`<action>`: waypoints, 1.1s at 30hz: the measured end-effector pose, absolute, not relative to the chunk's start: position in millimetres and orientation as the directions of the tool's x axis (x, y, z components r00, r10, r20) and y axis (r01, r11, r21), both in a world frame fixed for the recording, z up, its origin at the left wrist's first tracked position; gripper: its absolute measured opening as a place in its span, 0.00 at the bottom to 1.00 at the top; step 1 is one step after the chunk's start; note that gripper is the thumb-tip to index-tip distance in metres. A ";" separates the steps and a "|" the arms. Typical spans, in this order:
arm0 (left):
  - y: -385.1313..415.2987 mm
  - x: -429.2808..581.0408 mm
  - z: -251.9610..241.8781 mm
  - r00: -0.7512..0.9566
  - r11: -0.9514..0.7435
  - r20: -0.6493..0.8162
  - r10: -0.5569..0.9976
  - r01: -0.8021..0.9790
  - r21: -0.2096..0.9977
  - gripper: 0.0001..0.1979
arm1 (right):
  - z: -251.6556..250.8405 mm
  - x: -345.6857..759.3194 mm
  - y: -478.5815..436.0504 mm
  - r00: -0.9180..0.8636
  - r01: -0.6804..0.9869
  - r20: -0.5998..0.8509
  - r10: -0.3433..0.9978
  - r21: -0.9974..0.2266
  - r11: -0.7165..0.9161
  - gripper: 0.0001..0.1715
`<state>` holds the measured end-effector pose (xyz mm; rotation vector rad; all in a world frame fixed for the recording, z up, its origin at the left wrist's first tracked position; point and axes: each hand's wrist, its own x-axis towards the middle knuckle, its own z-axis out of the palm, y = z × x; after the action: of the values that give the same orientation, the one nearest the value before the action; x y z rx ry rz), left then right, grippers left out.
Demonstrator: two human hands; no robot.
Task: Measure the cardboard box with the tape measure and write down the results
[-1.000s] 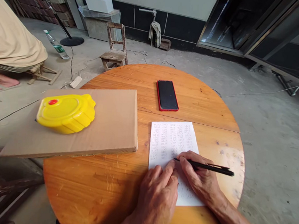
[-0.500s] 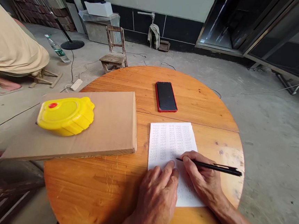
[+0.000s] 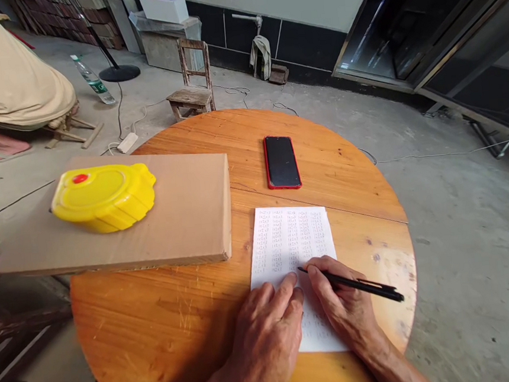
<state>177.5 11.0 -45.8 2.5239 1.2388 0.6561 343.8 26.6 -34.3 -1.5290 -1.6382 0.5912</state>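
A white sheet of paper (image 3: 291, 235) with columns of small handwritten characters lies on the round wooden table (image 3: 194, 315). My right hand (image 3: 341, 296) grips a black pen (image 3: 365, 285), its tip touching or just above the paper in the middle column. Resting on the lower left of the sheet, my left hand (image 3: 270, 326) holds nothing, its fingers lying slightly bent on the paper. Both hands hide part of the lower writing. Beyond the sheet lies a phone (image 3: 282, 162) with a red case and a dark screen.
A yellow plastic case (image 3: 106, 198) with a red button sits on a flat cardboard box (image 3: 190, 220) at the table's left. Past the table are a small wooden chair (image 3: 190, 95), a water bottle (image 3: 93, 80) and a power strip (image 3: 128, 142). A person's foot (image 3: 8, 150) shows far left.
The pen has shifted slightly, its rear end swinging a little left and up. My left hand stays in place on the paper. The view has moved slightly.
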 end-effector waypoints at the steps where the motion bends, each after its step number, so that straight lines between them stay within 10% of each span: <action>1: 11.1 177.4 -45.7 0.534 -0.603 0.282 0.797 0.682 0.413 0.16 | -33.8 343.6 26.6 0.052 0.595 0.235 0.971 -0.788 0.159 0.10; 33: 11.4 176.9 -45.0 0.542 -0.628 0.317 0.778 0.675 0.388 0.17 | -36.3 346.8 24.0 0.134 0.530 0.215 0.968 -0.840 0.113 0.11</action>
<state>176.9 11.4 -45.0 2.5592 1.2253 0.6902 346.8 24.0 -36.3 -1.5350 -1.5144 0.6297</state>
